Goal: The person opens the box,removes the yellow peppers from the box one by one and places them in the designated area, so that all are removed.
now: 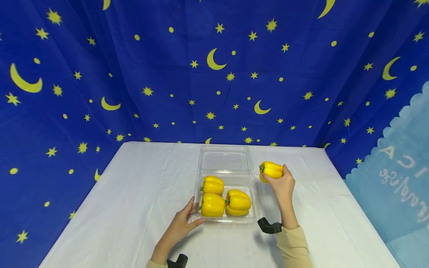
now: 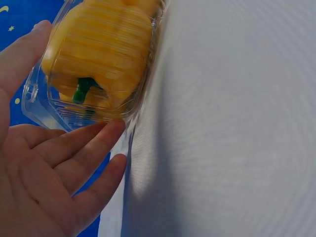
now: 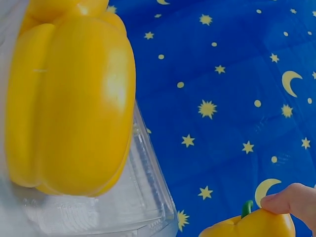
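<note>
Around yellow pepper (image 1: 272, 170), right hand (image 1: 282, 184), seemingly half-curled

It looks like a small staged recording corner to me: a deep-blue curtain (image 1: 214, 83) printed with yellow moons and stars hangs behind and along both sides of a white-covered table (image 1: 161, 171), a pale-blue lettered cloth (image 1: 388, 178) with a scalloped edge covers part of the right side, and black wrist cameras (image 1: 269, 226) are worn.
</note>
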A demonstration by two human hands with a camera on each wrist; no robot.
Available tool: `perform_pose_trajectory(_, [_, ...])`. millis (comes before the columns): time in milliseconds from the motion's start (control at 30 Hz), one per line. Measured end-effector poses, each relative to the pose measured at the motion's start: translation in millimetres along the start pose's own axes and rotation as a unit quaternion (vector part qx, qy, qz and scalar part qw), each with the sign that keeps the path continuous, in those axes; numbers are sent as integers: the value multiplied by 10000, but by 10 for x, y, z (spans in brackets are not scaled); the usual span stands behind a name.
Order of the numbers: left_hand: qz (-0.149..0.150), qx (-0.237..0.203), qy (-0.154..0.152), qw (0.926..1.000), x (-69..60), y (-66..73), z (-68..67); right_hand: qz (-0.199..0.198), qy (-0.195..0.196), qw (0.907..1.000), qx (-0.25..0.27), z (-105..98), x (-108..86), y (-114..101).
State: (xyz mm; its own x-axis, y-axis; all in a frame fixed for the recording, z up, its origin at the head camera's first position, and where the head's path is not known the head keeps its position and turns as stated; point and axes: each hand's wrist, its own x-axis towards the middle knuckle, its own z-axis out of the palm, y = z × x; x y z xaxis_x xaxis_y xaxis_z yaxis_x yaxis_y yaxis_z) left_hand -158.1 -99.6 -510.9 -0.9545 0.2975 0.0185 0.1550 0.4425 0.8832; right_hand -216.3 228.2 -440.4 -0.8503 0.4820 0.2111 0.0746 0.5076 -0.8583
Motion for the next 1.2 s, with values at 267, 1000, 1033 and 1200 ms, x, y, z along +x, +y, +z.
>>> perform_pose_trajectory(267, [-11, -11, -30, 10000, 3, 0, -1, 88, -91, 9999, -92, 20, 20, 52])
perform_pose_trajectory(1000, [-109, -7, -124, 9999, 5, -16, -17, 454, -513, 9967, -432, 63, 70, 237])
perform_pose_trajectory(1033, [-111, -6, -121, 9999, 6, -15, -17, 493, -560, 9961, -475, 60, 75, 243])
perform_pose_trajectory(1200, [-94, -24, -112, 9999, 7, -19, -14, 652, -780, 9925, -680, 38, 101, 279])
